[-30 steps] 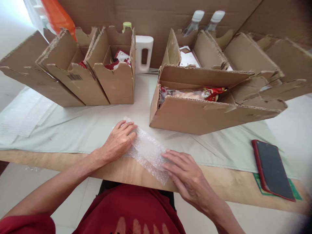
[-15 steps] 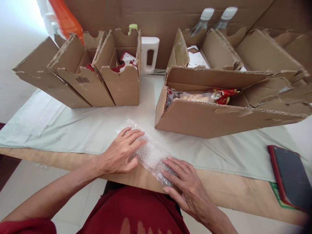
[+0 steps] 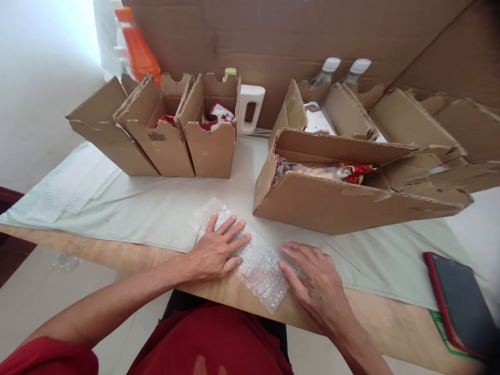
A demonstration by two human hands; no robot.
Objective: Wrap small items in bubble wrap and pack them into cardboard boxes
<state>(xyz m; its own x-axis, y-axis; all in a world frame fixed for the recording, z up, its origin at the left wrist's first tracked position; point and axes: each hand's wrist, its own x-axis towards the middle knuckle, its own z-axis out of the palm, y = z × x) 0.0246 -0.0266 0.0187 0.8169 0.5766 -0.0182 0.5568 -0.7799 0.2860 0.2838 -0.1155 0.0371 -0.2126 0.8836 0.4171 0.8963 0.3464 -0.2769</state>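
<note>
Bubble wrap (image 3: 260,263) across cloth (image 3: 160,219) and wooden tabletop (image 3: 121,256); cardboard backdrop (image 3: 273,41); white wall (image 3: 42,88)

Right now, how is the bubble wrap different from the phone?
The bubble wrap is see-through and bumpy, while the phone has a dark screen and a red case. The left hand lies on the bubble wrap, but no hand touches the phone. A green item peeks out from under the phone; none shows under the bubble wrap. Both lie partly on the pale cloth, partly over the wooden edge.
</note>
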